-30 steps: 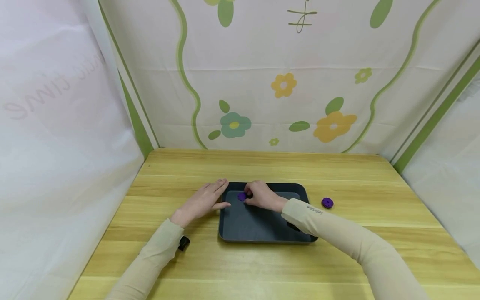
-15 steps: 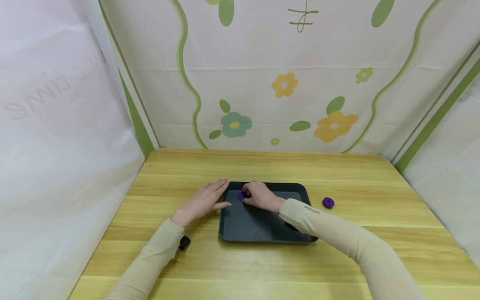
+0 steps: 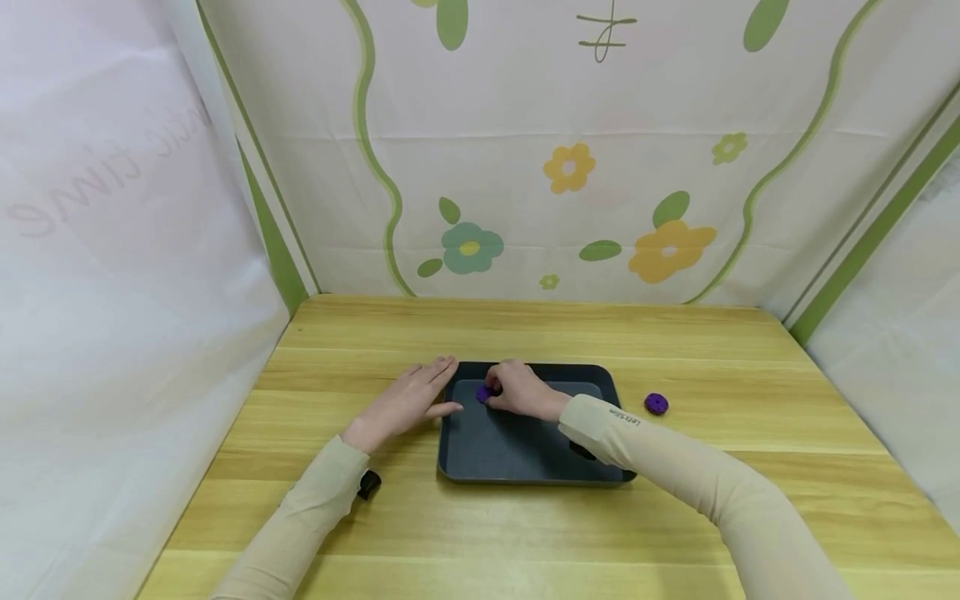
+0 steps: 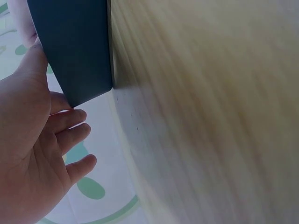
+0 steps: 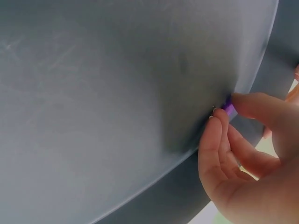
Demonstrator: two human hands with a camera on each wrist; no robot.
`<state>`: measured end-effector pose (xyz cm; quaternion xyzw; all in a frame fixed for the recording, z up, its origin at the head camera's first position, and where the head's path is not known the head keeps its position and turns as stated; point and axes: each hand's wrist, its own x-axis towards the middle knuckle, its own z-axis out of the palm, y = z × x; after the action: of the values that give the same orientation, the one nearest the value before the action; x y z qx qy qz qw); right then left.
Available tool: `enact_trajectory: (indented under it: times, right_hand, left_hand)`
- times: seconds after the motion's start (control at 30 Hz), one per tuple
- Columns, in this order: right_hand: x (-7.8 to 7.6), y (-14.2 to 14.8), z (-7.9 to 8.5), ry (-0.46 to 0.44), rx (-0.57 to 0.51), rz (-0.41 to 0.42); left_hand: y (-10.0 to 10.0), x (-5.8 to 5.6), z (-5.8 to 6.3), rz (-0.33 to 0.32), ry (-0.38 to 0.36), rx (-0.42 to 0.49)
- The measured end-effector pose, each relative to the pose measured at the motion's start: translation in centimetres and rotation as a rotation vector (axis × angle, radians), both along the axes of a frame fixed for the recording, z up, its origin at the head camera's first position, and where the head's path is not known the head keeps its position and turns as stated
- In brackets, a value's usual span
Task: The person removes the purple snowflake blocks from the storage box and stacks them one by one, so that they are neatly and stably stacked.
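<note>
A dark grey baking tray (image 3: 517, 458) lies on the wooden table. Over its back left part, my right hand (image 3: 521, 393) pinches a small purple disc (image 3: 483, 394) between thumb and fingers. In the right wrist view the disc (image 5: 229, 107) shows edge-on, close over the tray floor, mostly hidden by the fingertips. My left hand (image 3: 405, 402) rests at the tray's left side, fingers extended toward the back corner and thumb across the rim. The left wrist view has that hand (image 4: 37, 135) touching the tray's outer corner (image 4: 77, 51).
A second purple disc (image 3: 656, 404), round with small holes, lies on the table (image 3: 720, 358) to the right of the tray. A white curtain with flower prints (image 3: 487, 108) stands behind the table and along both sides.
The purple disc in my right hand has tilted slightly at nearly the same spot over the tray. Both hands stay almost still.
</note>
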<state>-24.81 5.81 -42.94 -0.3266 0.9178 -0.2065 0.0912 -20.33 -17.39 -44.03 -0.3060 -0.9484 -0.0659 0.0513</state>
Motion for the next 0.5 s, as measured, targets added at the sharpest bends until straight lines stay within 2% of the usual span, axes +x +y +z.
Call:
enact_trajectory:
  times: [0.5]
  right_hand:
    - [0.17, 0.32, 0.39, -0.048, 0.003, -0.002]
  left_hand:
    - [0.01, 0.06, 0.11, -0.001, 0.002, 0.000]
